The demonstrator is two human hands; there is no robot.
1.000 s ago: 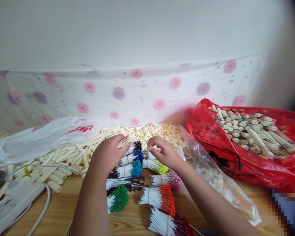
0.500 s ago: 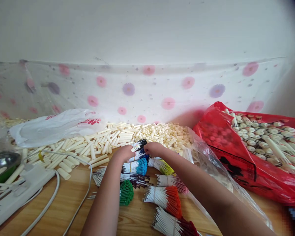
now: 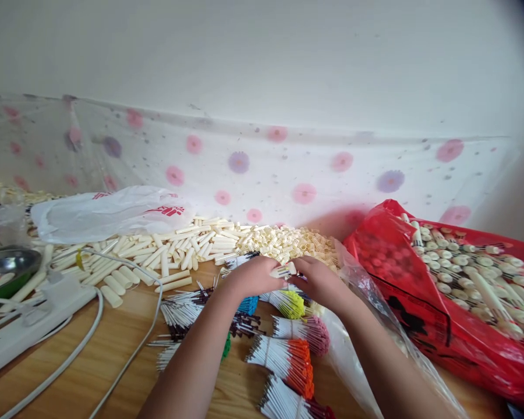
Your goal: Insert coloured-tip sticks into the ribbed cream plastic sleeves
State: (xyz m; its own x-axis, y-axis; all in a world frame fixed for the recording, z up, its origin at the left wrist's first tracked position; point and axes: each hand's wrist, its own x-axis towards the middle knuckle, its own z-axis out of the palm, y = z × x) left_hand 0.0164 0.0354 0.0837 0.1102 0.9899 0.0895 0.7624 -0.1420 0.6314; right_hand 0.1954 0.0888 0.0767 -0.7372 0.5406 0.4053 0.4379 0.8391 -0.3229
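My left hand (image 3: 259, 274) pinches a small cream-coloured slotted piece (image 3: 283, 270) with dark and coloured marks along its side. At the right end of that piece, my right hand (image 3: 318, 278) has its thumb and fingers closed together; whatever is between them is too small to make out. Below the hands lie banded bundles of thin white sticks with coloured ends: a yellow bundle (image 3: 290, 304), a pink bundle (image 3: 314, 334), an orange bundle (image 3: 299, 361) and a dark red bundle (image 3: 288, 401). My left forearm partly hides a blue bundle (image 3: 248, 305) and a green one.
Behind the hands spreads a heap of cream slotted pieces (image 3: 288, 241) and tubes (image 3: 157, 253). A red plastic bag (image 3: 375, 250) holding finished-looking cream pieces lies right. On the left are a white power strip (image 3: 39, 314), its cables, a metal bowl (image 3: 15, 262) and a white bag (image 3: 100, 215).
Both hands have moved right and slightly nearer, from the black and dark blue bundles to above the yellow and pink ones. The cream piece now shows between them. The view has tilted a little.
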